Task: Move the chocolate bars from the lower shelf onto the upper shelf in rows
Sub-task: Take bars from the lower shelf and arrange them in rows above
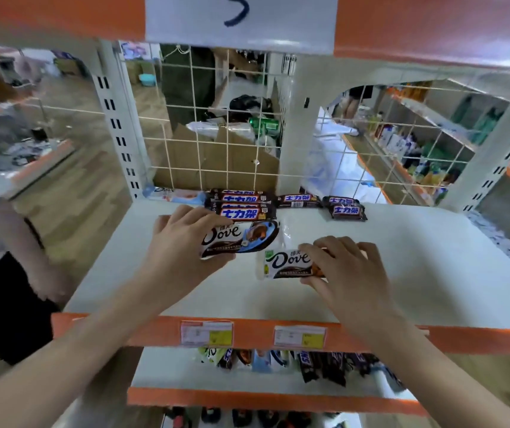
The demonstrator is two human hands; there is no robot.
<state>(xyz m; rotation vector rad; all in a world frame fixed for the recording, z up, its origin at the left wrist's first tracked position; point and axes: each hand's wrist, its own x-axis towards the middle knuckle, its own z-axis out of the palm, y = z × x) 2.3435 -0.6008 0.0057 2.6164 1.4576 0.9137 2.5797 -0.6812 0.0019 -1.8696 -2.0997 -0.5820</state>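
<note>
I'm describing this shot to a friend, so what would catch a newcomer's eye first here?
Two hands at the middle of the white upper shelf: the left hand and the right hand each hold a Dove bar. Behind them, dark chocolate bars lie along the wire back. More bars crowd the lower shelf.

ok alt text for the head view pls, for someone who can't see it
Two bare hands each set a Dove chocolate bar on a white upper shelf: the left hand holds one bar, the right hand another. Dark Snickers bars lie along the back, and more bars wait on the lower shelf.
</note>
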